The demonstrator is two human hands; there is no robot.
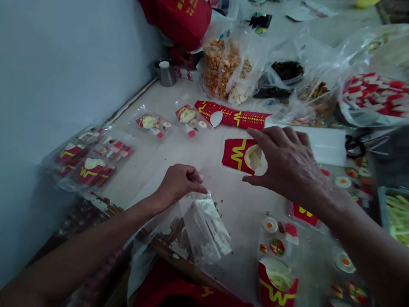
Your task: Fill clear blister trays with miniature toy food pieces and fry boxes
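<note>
My left hand [181, 185] pinches the top of a clear plastic bag [206, 228], which hangs down over the table's near edge. Between the thumb and fingers of my right hand [284, 154] is a small red fries carton [232, 154] with a yellow zigzag mark and pale fries in its opening. The carton is held just above the tabletop, apart from the bag. Below my right forearm lies a clear packet with another red fries carton [276, 293], a fried-egg piece [270, 224] and other small food pieces.
Filled packets [93, 164] are piled at the left edge by the wall. A stack of red cartons [233, 115] lies behind my hands. Farther back stand bags of small pieces [222, 66] and a bag of red-and-white pieces [387, 96]. A tray of fries [405, 223] is at the right.
</note>
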